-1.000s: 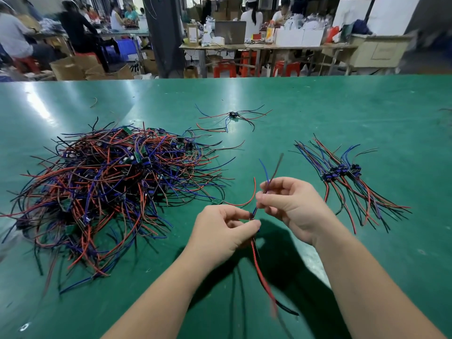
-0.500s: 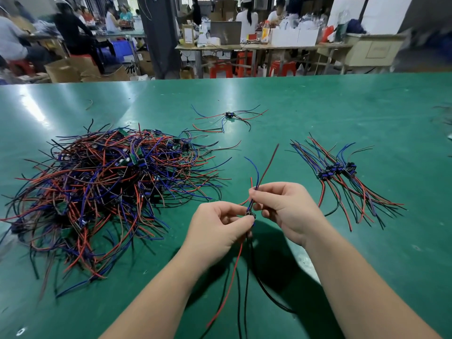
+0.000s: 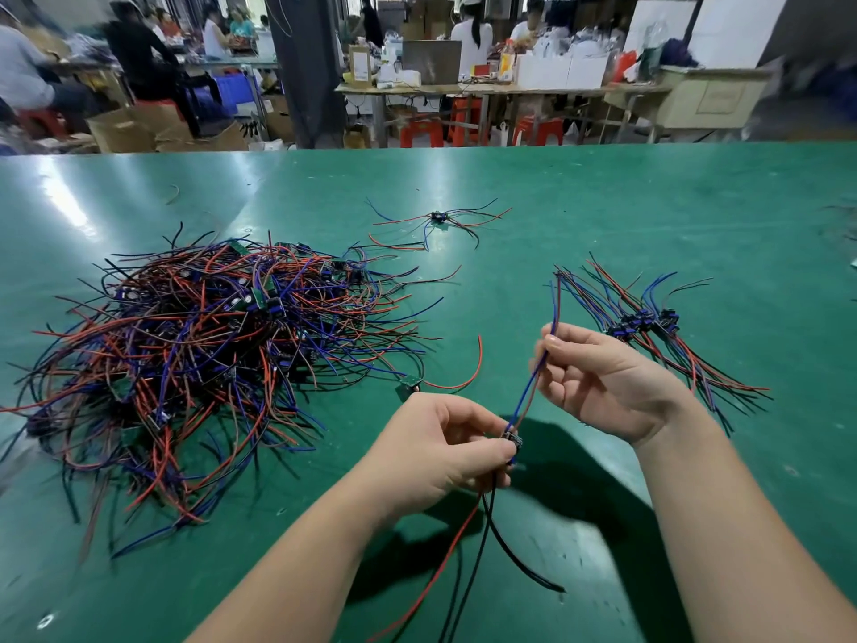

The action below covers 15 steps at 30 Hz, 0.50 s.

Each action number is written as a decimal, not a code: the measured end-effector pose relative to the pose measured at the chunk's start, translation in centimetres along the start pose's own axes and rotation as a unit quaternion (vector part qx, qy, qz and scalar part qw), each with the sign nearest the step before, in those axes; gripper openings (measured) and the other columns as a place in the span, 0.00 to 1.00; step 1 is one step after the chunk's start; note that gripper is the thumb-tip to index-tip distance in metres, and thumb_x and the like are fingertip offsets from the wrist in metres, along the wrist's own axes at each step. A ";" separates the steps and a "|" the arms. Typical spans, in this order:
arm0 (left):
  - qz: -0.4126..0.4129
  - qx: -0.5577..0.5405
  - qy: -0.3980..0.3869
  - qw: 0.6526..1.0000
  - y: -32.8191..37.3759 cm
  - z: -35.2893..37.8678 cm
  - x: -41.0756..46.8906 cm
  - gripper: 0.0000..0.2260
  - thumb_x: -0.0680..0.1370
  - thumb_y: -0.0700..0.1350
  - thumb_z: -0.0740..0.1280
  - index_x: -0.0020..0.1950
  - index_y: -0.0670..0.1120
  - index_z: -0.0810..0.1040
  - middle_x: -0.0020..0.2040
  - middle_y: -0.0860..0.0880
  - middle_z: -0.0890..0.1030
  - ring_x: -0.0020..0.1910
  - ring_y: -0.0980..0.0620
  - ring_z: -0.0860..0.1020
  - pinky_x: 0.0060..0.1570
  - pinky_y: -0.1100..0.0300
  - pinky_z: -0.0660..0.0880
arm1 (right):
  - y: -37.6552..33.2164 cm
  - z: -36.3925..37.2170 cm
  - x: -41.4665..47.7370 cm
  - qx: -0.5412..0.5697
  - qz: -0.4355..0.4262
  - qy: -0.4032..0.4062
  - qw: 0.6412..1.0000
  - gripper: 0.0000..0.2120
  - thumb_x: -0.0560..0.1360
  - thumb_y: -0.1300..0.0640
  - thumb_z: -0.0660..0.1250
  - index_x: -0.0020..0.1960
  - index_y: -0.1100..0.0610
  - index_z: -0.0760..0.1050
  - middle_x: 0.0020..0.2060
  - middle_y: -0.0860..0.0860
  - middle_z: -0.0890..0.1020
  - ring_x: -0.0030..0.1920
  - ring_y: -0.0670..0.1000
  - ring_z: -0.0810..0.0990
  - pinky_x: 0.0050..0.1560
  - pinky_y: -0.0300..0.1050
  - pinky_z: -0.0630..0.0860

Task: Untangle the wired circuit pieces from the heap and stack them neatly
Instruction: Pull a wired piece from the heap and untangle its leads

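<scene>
A big tangled heap of wired circuit pieces [image 3: 208,359] with red, blue and black wires lies on the green table at the left. A neat stack of sorted pieces [image 3: 649,327] lies at the right. My left hand [image 3: 440,452] pinches the small circuit board [image 3: 512,440] of one piece above the table; its red and black wires hang down toward me. My right hand [image 3: 598,382] pinches that piece's blue and brown wires [image 3: 533,382] further up and holds them stretched out straight.
One loose wired piece [image 3: 438,220] lies alone further back on the green table [image 3: 603,215]. Another piece with a small green board [image 3: 408,387] and a curved red wire sits at the heap's near right edge. Other people work at benches beyond the table's far edge.
My right hand has slid up and to the right along the blue and brown wires, straightening them. My left hand kept its pinch on the board, and the lower wires now hang freely.
</scene>
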<state>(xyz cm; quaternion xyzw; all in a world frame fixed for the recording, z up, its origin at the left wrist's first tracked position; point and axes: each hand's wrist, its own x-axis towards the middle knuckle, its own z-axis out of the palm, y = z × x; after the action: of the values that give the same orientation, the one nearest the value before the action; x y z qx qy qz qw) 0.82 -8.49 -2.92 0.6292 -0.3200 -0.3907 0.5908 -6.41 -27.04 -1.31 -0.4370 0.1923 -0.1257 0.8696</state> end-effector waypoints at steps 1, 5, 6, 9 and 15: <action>-0.001 -0.010 -0.005 1.000 0.1 0.0 -0.1 0.05 0.74 0.33 0.70 0.41 0.43 0.81 0.35 0.43 0.83 0.31 0.51 0.82 0.29 0.66 0.74 | 0.0 -0.1 0.0 0.002 -0.010 -0.003 1.000 0.07 0.64 0.66 0.66 0.33 0.58 0.81 0.29 0.52 0.80 0.33 0.50 0.83 0.32 0.38 0.80; -0.004 -0.030 -0.005 1.000 0.4 -0.1 -0.2 0.04 0.74 0.34 0.70 0.42 0.42 0.81 0.35 0.44 0.83 0.32 0.51 0.82 0.31 0.65 0.75 | 0.3 0.4 0.1 -0.031 -0.050 0.020 0.998 0.07 0.64 0.65 0.67 0.30 0.56 0.80 0.28 0.52 0.80 0.33 0.49 0.84 0.29 0.36 0.78; -0.005 -0.032 -0.004 0.999 0.4 -0.1 -0.2 0.04 0.74 0.34 0.70 0.43 0.42 0.81 0.36 0.43 0.83 0.32 0.50 0.82 0.31 0.65 0.75 | 0.4 0.5 0.1 -0.042 -0.062 0.029 0.997 0.06 0.63 0.65 0.67 0.30 0.57 0.79 0.27 0.52 0.80 0.32 0.49 0.84 0.28 0.35 0.78; -0.007 -0.031 0.002 0.999 0.4 0.0 -0.1 0.03 0.74 0.34 0.70 0.43 0.42 0.81 0.35 0.43 0.83 0.32 0.50 0.82 0.32 0.64 0.76 | 0.8 0.8 0.3 -0.065 -0.099 0.048 0.992 0.03 0.61 0.66 0.69 0.35 0.61 0.76 0.26 0.53 0.79 0.30 0.51 0.83 0.27 0.35 0.77; -0.011 -0.027 0.018 0.999 0.4 -0.1 0.1 0.05 0.74 0.33 0.69 0.42 0.42 0.80 0.33 0.46 0.83 0.30 0.52 0.81 0.29 0.66 0.75 | 1.3 1.0 0.5 -0.116 -0.171 0.058 0.977 0.05 0.69 0.68 0.68 0.42 0.61 0.75 0.28 0.51 0.80 0.28 0.53 0.82 0.28 0.37 0.77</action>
<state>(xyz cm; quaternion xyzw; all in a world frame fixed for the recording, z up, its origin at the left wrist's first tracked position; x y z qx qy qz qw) 0.97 -8.61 -2.57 0.6237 -0.2915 -0.3942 0.6088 -5.49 -25.72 -1.94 -0.5533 0.1784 -0.2747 0.7659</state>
